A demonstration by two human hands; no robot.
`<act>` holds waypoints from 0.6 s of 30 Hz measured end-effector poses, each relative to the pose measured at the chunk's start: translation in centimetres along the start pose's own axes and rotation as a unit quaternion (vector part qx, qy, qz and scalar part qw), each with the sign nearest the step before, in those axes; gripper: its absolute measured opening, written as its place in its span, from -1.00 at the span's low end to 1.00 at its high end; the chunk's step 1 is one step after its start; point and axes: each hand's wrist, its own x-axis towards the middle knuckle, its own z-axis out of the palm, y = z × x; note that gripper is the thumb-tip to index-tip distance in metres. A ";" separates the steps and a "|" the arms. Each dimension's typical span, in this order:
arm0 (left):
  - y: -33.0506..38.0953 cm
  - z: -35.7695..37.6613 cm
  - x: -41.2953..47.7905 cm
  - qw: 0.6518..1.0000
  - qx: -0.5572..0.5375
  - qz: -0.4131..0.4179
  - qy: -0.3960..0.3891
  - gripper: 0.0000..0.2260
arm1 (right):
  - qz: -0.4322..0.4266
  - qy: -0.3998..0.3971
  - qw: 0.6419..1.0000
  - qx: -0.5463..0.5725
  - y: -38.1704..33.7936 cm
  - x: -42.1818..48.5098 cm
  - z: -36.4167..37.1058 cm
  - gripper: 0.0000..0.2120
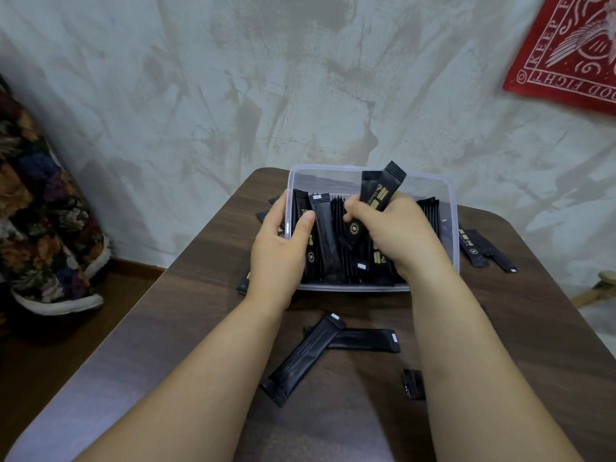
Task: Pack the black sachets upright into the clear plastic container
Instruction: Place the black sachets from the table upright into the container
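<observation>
My left hand (280,248) gripped the container's (455,228) left wall, thumb inside against the packed sachets (333,241) standing in it. My right hand (396,228) curled round two sachets (383,188), their tops poking above the rim. A few loose sachets (303,358) lay on the surface (200,311) just in front.

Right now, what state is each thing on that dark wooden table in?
Clear plastic container: lidless, partly filled.
Black sachets inside it: standing upright, some leaning.
Two black sachets in hand: held above the container.
Loose black sachets on the table: lying flat.
Left hand: grips the container's left wall.
Right hand: grips the two sachets.
</observation>
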 end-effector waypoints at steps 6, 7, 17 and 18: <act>-0.1 0.0 0.0 1.000 0.009 0.002 0.003 -0.63 | 0.026 -0.070 0.997 -0.030 0.2 -0.1 -0.2 -0.92; -0.1 0.0 0.0 1.000 0.011 0.003 0.003 -0.63 | 0.028 -0.084 0.996 -0.027 0.2 -0.1 0.0 -0.94; -0.4 -0.1 0.1 1.000 0.001 -0.003 -0.008 -0.59 | 0.008 -0.129 0.992 -0.007 0.2 -0.3 1.0 -0.91; -0.4 -0.1 0.1 1.000 0.000 -0.003 -0.007 -0.60 | 0.003 -0.128 0.992 -0.014 0.2 -0.3 1.1 -0.91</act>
